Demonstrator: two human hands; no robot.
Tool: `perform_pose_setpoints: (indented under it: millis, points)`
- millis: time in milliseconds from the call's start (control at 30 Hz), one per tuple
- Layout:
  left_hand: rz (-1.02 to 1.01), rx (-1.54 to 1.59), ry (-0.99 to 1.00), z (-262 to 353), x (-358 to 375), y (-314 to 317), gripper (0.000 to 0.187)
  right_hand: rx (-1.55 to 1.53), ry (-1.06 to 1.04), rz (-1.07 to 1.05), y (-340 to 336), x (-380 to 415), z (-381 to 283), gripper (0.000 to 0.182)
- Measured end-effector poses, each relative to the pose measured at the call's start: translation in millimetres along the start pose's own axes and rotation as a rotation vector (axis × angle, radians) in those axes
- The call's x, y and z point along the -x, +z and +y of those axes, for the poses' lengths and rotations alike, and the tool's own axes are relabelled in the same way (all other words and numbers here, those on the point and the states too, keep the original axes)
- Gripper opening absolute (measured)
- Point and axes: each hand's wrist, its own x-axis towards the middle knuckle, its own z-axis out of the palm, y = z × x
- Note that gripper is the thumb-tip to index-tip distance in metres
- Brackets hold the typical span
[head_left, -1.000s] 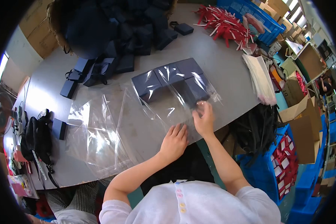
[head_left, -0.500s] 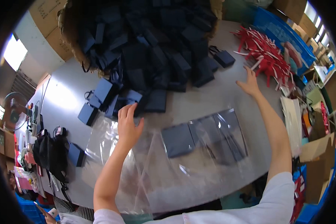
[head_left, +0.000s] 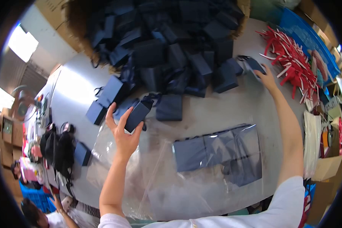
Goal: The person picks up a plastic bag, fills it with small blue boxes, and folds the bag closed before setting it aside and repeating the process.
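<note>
Gripping one dark navy gift box per hand over a grey worktable (head_left: 275, 125)

Holding a small navy box (head_left: 138, 116) tilted between the spread thumb and fingers of the left hand (head_left: 125, 137), in front of a large heap of navy boxes (head_left: 159, 53); grasping a second navy box (head_left: 254, 65) at its near end between thumb and fingers of the right hand (head_left: 269, 79), just beside a bundle of red-and-white ribbons (head_left: 290, 62), too blurred to tell whether fully clear of the tabletop. Between the forearms, several packed navy boxes (head_left: 192, 152) laid side by side inside a clear plastic bag (head_left: 231, 146), with loose clear film (head_left: 155, 167) spread to its left, near the left forearm. Farther left, a black backpack (head_left: 60, 148) next to a lone navy box (head_left: 81, 153)
</note>
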Motion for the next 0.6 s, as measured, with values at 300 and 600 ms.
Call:
perform_pose_setpoints:
  millis: [300,600]
  points:
    - [0.171,1.538,-1.177,50.5,73.4,-46.8,0.032,-0.861,0.099,-0.097,-61.7,253.5,-203.2,0.060]
    - [0.090,1.956,-0.868,228.2,144.5,-88.2,0.045,-0.294,-0.386,0.076,-49.4,432.4,-311.5,0.085]
